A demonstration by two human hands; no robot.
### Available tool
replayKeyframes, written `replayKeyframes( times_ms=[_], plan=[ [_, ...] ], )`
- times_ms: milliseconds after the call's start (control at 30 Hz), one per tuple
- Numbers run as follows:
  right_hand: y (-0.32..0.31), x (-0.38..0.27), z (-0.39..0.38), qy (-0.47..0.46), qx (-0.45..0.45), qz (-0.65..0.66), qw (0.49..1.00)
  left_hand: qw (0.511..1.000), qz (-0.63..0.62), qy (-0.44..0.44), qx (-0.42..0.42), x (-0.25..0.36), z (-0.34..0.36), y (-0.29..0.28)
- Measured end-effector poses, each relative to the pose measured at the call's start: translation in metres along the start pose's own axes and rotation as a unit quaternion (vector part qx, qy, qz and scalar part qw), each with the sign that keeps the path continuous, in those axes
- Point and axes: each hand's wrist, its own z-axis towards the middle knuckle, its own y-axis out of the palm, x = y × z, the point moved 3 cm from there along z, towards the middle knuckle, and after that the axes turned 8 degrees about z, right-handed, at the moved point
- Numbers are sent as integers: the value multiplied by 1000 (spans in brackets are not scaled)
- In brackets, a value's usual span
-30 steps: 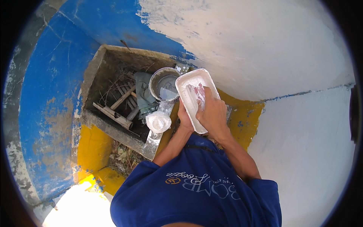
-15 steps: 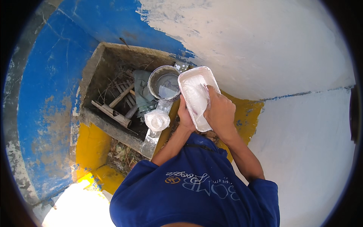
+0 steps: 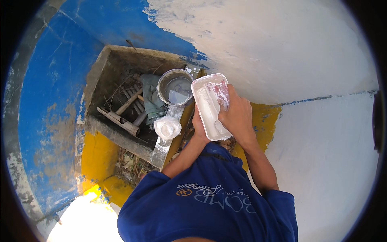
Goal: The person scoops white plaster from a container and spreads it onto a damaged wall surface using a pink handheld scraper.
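My left hand (image 3: 199,123) supports a white rectangular tray (image 3: 206,125) from its left side and underneath. Inside lies creamy white paste (image 3: 209,109). My right hand (image 3: 238,115) is closed on a small paste-smeared pinkish scraper (image 3: 221,92), dipped in the tray at its right side. Left of the tray, a round bucket (image 3: 165,70) holds greyish liquid and a pale flat piece. Below it, a crumpled white plastic bag (image 3: 167,128) rests on the paint-spattered ledge (image 3: 161,151).
A concrete basin (image 3: 100,68) holds pipes, twigs and a grey-green cloth (image 3: 151,92). Around it are a blue wall (image 3: 48,121), a partly white-coated wall (image 3: 282,48), a pale wall (image 3: 322,153) and yellow painted surfaces (image 3: 98,153). Dry leaves (image 3: 129,163) lie below the basin.
The tray has shifted slightly right since a second ago. The scraper has moved through the paste, leaving streaks, and its pink face shows again after being mostly hidden.
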Motion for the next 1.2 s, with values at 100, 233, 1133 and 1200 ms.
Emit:
replayKeyframes(
  times_ms=[100, 233, 1133, 1200],
  plan=[
    [6, -4, -9, -15, -74, -49, 996, 1000, -9, 12, 1, 3, 0, 4],
    [16, -3, -9, -7, -87, -75, 993, 1000, 7, 13, 1, 6, 0, 8],
    [24, -16, -9, -6, -15, 17, 1000, 999, 4, 40, -31, 23, 8, 4],
    [33, -17, -14, -14, -42, -2, 999, 996, -23, 45, -70, 21, 8, -2]
  ],
)
